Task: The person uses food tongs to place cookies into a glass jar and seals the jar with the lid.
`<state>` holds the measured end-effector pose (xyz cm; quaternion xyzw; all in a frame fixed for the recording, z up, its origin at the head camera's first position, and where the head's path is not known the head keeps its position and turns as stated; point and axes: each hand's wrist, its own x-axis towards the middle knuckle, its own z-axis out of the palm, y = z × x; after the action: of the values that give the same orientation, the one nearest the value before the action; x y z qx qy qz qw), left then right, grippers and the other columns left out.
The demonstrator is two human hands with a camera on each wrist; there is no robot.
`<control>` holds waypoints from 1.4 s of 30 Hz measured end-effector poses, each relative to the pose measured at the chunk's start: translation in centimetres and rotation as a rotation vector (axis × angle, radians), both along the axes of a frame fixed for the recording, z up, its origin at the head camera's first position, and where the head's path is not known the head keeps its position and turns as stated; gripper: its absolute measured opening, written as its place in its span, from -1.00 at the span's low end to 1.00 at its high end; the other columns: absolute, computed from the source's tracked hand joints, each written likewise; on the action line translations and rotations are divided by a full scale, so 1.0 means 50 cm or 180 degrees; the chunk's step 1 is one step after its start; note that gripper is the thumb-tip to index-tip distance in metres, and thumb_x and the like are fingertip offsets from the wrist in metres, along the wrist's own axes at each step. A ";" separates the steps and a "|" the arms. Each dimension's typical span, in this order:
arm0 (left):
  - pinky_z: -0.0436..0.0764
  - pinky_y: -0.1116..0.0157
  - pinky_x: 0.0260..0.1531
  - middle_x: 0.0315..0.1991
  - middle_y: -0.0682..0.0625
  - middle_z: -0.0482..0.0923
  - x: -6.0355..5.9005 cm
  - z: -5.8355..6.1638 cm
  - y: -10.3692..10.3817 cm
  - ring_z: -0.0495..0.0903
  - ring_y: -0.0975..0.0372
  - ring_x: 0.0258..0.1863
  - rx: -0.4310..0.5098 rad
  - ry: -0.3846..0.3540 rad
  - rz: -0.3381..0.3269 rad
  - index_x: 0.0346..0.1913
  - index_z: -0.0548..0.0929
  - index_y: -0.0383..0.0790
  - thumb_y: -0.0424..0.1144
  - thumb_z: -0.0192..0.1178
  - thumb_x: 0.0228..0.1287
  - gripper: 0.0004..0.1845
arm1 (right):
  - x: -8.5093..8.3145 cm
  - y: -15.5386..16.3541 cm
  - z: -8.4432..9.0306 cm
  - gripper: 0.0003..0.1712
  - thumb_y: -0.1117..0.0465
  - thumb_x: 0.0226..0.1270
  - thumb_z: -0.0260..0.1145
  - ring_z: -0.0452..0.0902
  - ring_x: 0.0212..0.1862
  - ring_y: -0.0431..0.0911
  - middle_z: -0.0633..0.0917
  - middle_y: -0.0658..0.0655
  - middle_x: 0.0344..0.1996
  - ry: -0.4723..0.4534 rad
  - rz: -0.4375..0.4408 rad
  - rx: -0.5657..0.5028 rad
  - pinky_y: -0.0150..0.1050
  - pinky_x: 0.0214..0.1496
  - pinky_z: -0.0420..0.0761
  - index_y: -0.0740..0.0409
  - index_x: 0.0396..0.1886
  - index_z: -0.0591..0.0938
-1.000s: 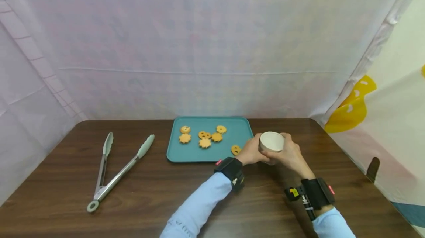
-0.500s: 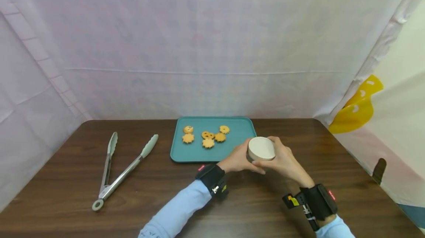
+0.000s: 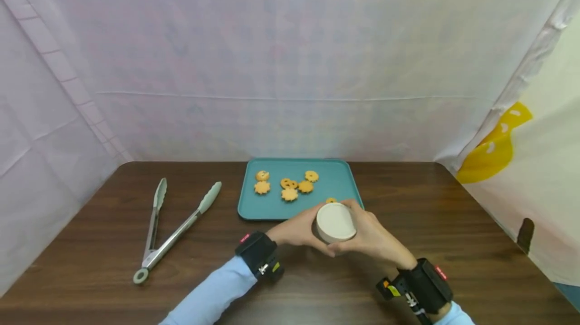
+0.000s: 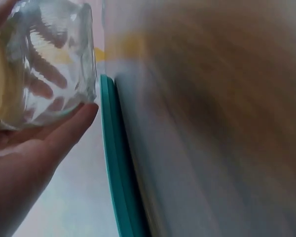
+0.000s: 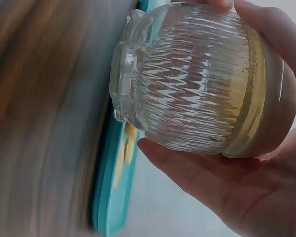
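Observation:
Both hands hold a clear glass jar [image 5: 192, 79] with ribbed sides, topped by a cream-white round lid [image 3: 335, 221]. My left hand [image 3: 296, 229] grips it from the left and my right hand [image 3: 373, 234] from the right, the thumbs coming close together on the near side. Lid up, the jar stands at the front right corner of a teal tray [image 3: 258, 210], overlapping it in the head view. On the tray lie several cookies [image 3: 289, 194], some flower-shaped, some pretzel-shaped. One cookie [image 3: 331, 200] is partly hidden behind the jar.
Metal tongs [image 3: 174, 237] with pale grey-green tips lie spread on the left of the brown wooden table [image 3: 113, 214]. White cloth [image 3: 272, 63] hangs behind the table's back edge, and a yellow shape [image 3: 491, 148] shows on the right-hand cloth.
Both hands have carried the jar leftward and nearer to me, from beside the tray's right edge to its front right corner. The lid now faces the head camera more fully.

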<state>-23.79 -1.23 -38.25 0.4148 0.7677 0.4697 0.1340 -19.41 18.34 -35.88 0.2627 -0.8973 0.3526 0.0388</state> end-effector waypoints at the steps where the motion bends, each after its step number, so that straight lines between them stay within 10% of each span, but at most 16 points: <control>1: 0.32 0.32 0.06 0.13 0.05 0.32 0.001 -0.001 -0.008 0.33 0.30 0.09 -0.0024 -0.0003 -0.0023 0.25 0.18 -0.13 -0.21 0.46 -0.23 -0.08 | 0.001 -0.007 0.000 0.01 -0.06 -0.26 0.51 0.46 -0.06 0.09 0.48 0.25 -0.02 0.0002 0.0045 0.0001 -0.10 -0.17 0.49 0.25 0.16 0.22; 30: 0.35 0.24 0.07 0.14 -0.01 0.35 0.048 0.008 -0.123 0.36 0.19 0.10 -0.0429 0.0175 0.0495 0.24 0.20 -0.16 -0.12 0.49 -0.30 -0.04 | -0.021 -0.103 -0.010 0.05 -0.01 -0.22 0.49 0.38 0.05 -0.02 0.42 0.15 0.07 -0.0258 0.0888 0.0127 -0.10 -0.01 0.44 0.21 0.25 0.17; 36: 0.37 0.23 0.05 0.14 -0.07 0.36 0.053 0.009 -0.124 0.39 0.14 0.08 -0.0380 0.0234 0.0563 0.22 0.21 -0.23 -0.12 0.49 -0.31 -0.04 | -0.012 -0.109 -0.008 0.13 -0.12 -0.10 0.41 0.33 0.08 -0.01 0.33 0.21 0.15 -0.0348 0.0780 0.0130 -0.14 -0.04 0.45 0.28 0.34 0.03; 42: 0.42 0.26 0.00 0.14 -0.12 0.35 0.055 0.009 -0.124 0.42 0.12 0.05 -0.0360 0.0088 0.0554 0.23 0.16 -0.26 -0.17 0.50 -0.33 -0.01 | 0.023 -0.139 -0.016 0.10 -0.29 -0.04 0.25 0.43 -0.11 -0.01 0.40 0.30 0.02 0.0529 0.0139 0.0494 -0.28 -0.32 0.53 0.42 0.27 0.14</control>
<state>-21.01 -7.44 -37.80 0.3448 0.8279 0.4297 0.1053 -18.24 11.39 -36.66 0.3127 -0.9097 0.2598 0.0849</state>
